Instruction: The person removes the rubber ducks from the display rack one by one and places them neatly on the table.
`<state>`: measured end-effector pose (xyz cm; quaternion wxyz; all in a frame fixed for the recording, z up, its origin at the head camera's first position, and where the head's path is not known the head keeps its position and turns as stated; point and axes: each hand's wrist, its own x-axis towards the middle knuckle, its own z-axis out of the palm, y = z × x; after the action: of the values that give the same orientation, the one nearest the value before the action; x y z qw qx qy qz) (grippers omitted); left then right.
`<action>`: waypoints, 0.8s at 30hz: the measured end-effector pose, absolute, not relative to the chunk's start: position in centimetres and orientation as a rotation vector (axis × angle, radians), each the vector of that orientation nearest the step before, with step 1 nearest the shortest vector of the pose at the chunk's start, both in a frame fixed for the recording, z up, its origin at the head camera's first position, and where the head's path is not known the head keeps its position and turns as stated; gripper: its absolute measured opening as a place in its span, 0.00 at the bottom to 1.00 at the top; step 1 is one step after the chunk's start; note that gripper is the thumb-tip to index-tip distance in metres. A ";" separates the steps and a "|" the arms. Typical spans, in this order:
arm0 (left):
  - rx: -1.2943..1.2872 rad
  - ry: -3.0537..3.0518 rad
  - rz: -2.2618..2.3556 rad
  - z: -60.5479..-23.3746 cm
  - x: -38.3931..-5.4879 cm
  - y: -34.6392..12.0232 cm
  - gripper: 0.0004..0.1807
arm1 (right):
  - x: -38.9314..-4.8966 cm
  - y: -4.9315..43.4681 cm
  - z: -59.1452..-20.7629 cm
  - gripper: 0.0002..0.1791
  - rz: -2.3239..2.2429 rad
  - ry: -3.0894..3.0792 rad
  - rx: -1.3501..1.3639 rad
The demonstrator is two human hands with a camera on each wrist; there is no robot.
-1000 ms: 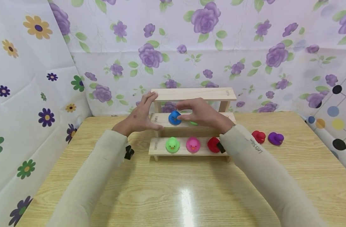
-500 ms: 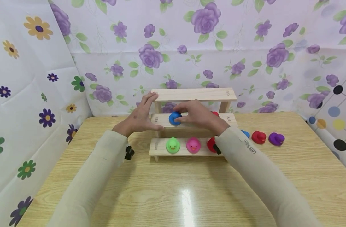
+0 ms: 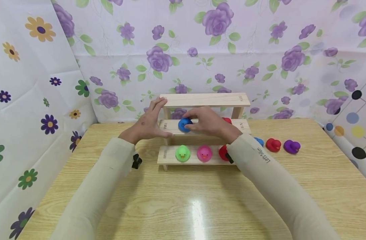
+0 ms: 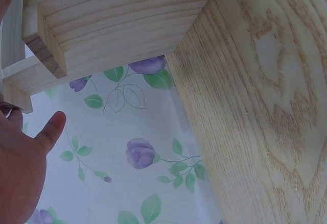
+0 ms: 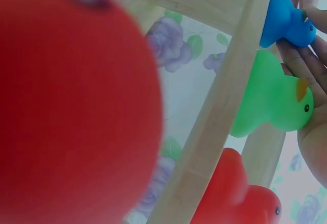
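My right hand (image 3: 213, 123) pinches a blue rubber duck (image 3: 184, 125) on the middle tier of a wooden shelf stand (image 3: 207, 100). In the right wrist view, fingers and thumb lie on both sides of the blue duck's head. Beside it, under that palm, sits a green duck (image 5: 276, 96), then a red one (image 5: 230, 193). My left hand (image 3: 148, 121) is at the stand's left end, fingertips at the top tier's edge and thumb stretched out near the middle tier. In the left wrist view that thumb (image 4: 53, 127) points out free of the wood.
On the bottom tier sit a green duck (image 3: 182, 153), a pink duck (image 3: 204, 153) and a red duck (image 3: 224, 153), partly behind my right wrist. Right of the stand, a blue duck (image 3: 259, 141), a red duck (image 3: 273, 145) and a purple duck (image 3: 292, 146) lie on the table.
My right hand has shifted slightly left and its spread fingers have come together on the blue duck. The middle-tier red duck and the table's blue duck now show. The left hand stays still.
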<state>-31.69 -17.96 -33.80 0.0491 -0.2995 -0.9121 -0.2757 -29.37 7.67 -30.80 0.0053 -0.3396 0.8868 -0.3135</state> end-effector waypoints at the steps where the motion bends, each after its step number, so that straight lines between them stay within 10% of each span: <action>1: -0.913 -2.779 -0.841 -33.7 -31.7 -17.9 0.69 | -29.3 7.8 -30.7 0.20 -0.991 2.777 -1.070; 24: -0.898 -2.792 -0.900 -33.6 -31.5 -18.0 0.69 | -25.1 14.4 -27.8 0.21 -1.202 2.891 -1.126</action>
<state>-31.47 -17.99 -33.64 0.0367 -0.2925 -0.9095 -0.2931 -25.10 14.44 -27.78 -0.0928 -0.3370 0.8652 -0.3596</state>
